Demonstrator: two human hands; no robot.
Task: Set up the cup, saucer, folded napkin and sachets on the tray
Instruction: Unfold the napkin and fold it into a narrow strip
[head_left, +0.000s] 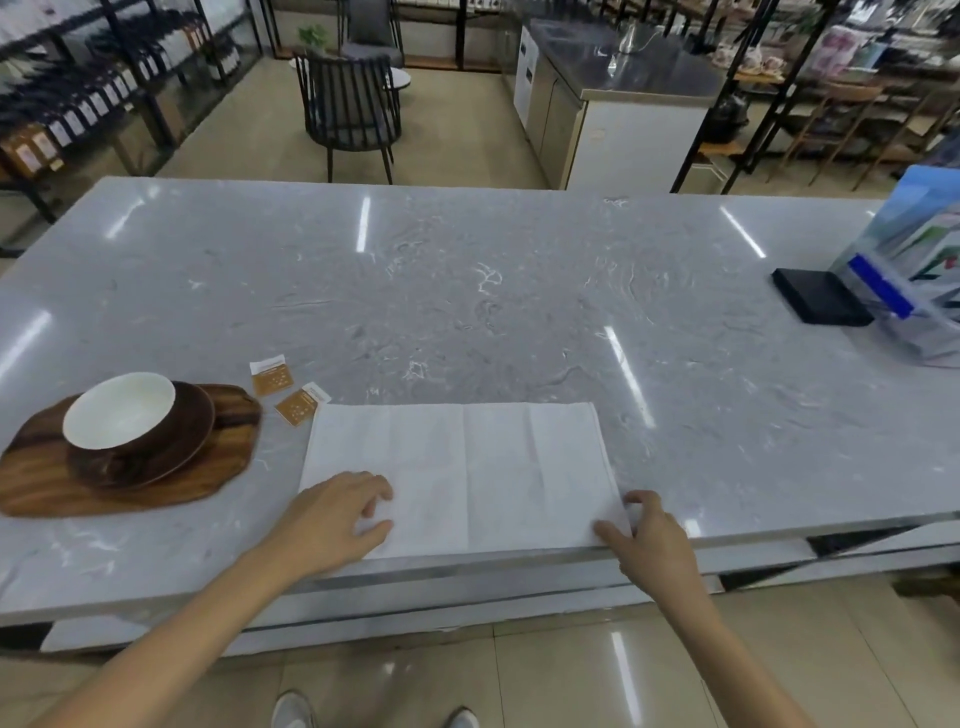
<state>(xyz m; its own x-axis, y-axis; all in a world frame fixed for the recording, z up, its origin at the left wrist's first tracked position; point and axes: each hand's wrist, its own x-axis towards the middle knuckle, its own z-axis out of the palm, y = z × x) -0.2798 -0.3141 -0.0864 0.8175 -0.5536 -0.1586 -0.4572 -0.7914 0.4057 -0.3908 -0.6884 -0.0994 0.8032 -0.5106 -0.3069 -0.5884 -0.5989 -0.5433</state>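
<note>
A person stands at a grey marble-patterned counter (467, 291), both bare hands on a white napkin (457, 473) spread flat near the counter's front edge. The napkin is a wide rectangle, smooth, crossed by faint vertical and horizontal crease lines that divide it into panels; its near edge lies just at the counter's lip.

The left hand (332, 519) lies on the napkin's near left corner, fingers loosely bent and spread over the cloth, thumb stretched along the near edge; whether it pinches the fabric or merely presses it cannot be told. The right hand (649, 535) is at the near right corner, its thumb and curled fingers pinching the cloth's edge.

To the left of the napkin sits a dark wooden tray (156, 483) with an irregular outline and strong grain. On it rests a dark brown saucer (156, 452), and on the saucer stands a cup (119, 410), brown outside and white inside, mouth upward and tilted slightly toward the camera.

Two small sachets (271, 374), orange-brown with white tops, lie on the bare counter between tray and napkin, off the tray; the nearer one touches the napkin's far left corner.

At the counter's far right stand a black box (815, 296) and a clear brochure holder (914, 275). A dark chair (348, 109) stands on the floor beyond.
</note>
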